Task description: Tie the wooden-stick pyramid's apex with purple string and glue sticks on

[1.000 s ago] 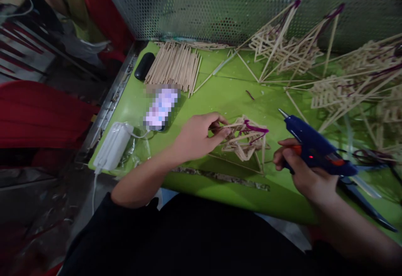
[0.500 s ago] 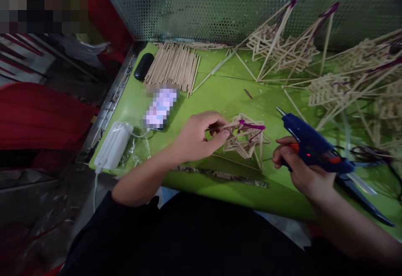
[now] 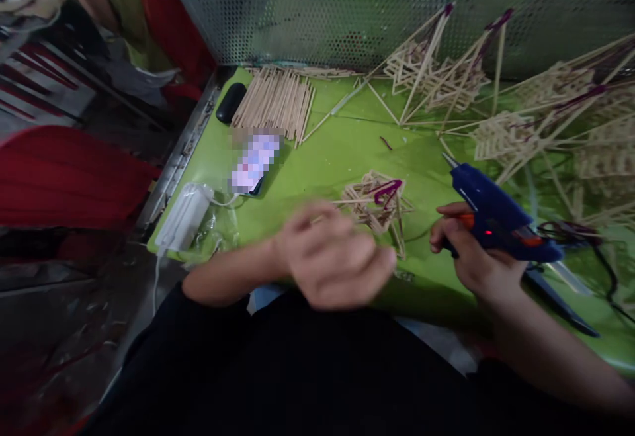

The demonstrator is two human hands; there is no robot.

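Observation:
My right hand (image 3: 473, 251) is wrapped around the handle of a blue glue gun (image 3: 496, 208), whose nozzle points up and to the left. An orange trigger lies under the fingers, and a small red light glows on its side. My left hand (image 3: 340, 257) is smeared by motion in front of a small stick structure (image 3: 372, 208). Whether its fingers hold anything cannot be made out. The structure is built of thin wooden sticks with a loop of purple cord on top, and it rests on the green table (image 3: 317, 165).
A pile of loose sticks (image 3: 275, 102) lies at the back left beside a black case (image 3: 231, 103). Nearer are a phone (image 3: 255, 161) and a white power strip (image 3: 183, 218). Several finished stick structures (image 3: 436, 79) fill the right side. Scissors-like dark blades (image 3: 560, 300) lie under the glue gun.
My left hand has left the top of the stick structure and swung toward me and slightly right. The glue gun stays in my right hand, nearly unmoved.

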